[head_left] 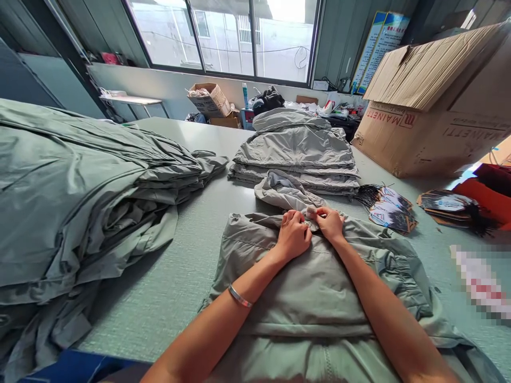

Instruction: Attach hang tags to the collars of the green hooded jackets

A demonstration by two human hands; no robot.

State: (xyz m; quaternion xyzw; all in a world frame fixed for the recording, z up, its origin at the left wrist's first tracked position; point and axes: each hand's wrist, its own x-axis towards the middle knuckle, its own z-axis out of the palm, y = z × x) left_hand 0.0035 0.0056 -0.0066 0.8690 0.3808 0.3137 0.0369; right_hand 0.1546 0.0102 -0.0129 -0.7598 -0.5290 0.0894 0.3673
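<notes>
A grey-green jacket [315, 287] lies flat on the table in front of me, its hood [285, 191] stretched away from me. Both hands meet at the collar. My left hand [293, 235] is closed, its fingers pinching the fabric at the neck. My right hand [330, 222] is closed too, pinching the same spot from the other side, thumb against the collar. A metal bangle [239, 296] sits on my left wrist.
A tall heap of grey-green jackets [80, 197] fills the left. A folded stack [297, 154] lies beyond the hood. Hang tags [389, 210] and another bundle of tags [449, 205] lie right. A big cardboard box [435, 106] stands far right.
</notes>
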